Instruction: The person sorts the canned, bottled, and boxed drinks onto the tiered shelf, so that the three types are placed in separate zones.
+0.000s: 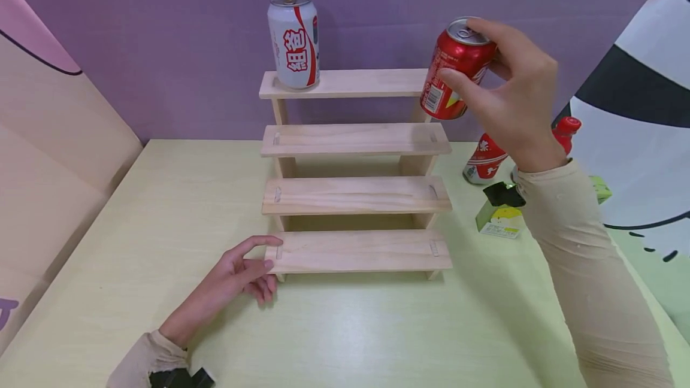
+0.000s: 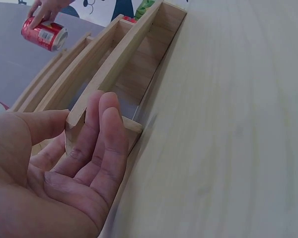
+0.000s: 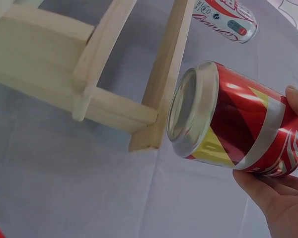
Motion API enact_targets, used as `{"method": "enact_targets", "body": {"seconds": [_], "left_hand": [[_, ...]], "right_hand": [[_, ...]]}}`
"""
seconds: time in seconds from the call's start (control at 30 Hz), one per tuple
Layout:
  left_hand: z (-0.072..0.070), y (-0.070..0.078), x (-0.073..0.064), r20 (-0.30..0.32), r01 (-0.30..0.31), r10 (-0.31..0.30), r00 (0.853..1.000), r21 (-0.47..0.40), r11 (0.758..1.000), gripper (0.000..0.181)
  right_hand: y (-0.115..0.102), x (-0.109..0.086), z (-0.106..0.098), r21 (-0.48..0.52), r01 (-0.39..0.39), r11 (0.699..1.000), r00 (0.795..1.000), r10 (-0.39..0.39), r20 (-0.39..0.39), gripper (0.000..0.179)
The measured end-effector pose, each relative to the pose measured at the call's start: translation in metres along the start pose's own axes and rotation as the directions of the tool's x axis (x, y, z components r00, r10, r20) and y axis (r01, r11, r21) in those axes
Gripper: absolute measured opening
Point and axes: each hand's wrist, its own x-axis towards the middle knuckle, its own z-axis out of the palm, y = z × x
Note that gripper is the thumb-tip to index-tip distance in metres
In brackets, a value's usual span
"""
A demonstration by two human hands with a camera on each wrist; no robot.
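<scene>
While left grip [image 1: 233, 278] pinches rack [image 1: 357, 195], right grip [image 1: 518, 90] holds red can [image 1: 457, 60].

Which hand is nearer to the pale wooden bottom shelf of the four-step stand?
The left hand: it grips the left end of the bottom shelf. The right hand is farther, raised by the top shelf's right end, holding a shiny red metal can.

A purple wall [image 1: 199, 35] stands behind the pale table [image 1: 135, 214] — pink-and-cream panel [image 1: 54, 124] at left, cartoon-printed panel [image 1: 641, 160] at right.
</scene>
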Motion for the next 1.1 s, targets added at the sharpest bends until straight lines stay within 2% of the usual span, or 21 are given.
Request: {"method": "enact_targets", "body": {"seconds": [0.17, 0.6, 0.83, 1.1], "left_hand": [[0.0, 0.001, -0.001, 0.003, -0.004, 0.004, 1.0, 0.004, 1.0, 0.042], [0.0, 0.0, 0.0, 0.01, -0.016, 0.016, 1.0, -0.004, 1.0, 0.042], [0.0, -0.001, 0.001, 0.015, -0.013, 0.013, 1.0, -0.009, 1.0, 0.042], [0.0, -0.001, 0.0, 0.008, -0.002, 0.002, 1.0, 0.002, 1.0, 0.041]], "right_hand": [[-0.005, 0.008, 0.01, 0.02, -0.055, 0.998, 0.998, 0.055, 0.005, 0.052], [-0.002, 0.034, 0.033, 0.015, -0.017, 1.0, 0.999, 0.016, 0.03, 0.052], [0.003, 0.046, 0.042, 0.009, -0.023, 1.0, 0.999, 0.022, 0.038, 0.051], [0.008, 0.056, 0.054, 0.055, -0.037, 0.998, 0.998, 0.034, 0.043, 0.051]]}}
